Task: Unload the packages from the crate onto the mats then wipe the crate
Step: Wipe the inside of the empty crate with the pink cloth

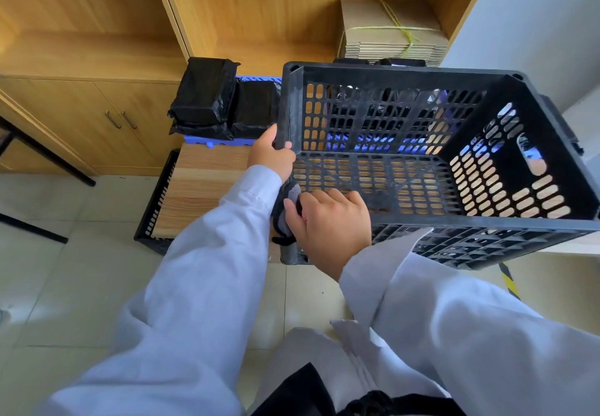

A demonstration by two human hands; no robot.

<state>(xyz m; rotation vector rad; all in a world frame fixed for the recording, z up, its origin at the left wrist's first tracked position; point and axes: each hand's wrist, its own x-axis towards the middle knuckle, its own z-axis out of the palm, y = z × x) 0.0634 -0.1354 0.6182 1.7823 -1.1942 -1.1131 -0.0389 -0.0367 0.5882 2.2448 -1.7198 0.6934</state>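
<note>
We have the black slotted crate point(422, 162) tipped on its side at the near edge of the wooden table point(201, 188), its empty inside facing us, our left hand point(272, 155) curled round its left rim to steady it. Our right hand point(331, 220) presses a grey cloth point(289, 201) against the near-left corner for wiping. The black-wrapped packages point(207, 94) sit stacked on blue mats point(214, 141) at the table's far edge.

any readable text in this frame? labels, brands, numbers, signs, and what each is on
None readable.
Black crate: no label or brand visible.
Black-wrapped packages: no visible print.
Bundled flat cardboard: plain, no print.
Yellow-black striped tape on the floor: marking only, no words.
</note>
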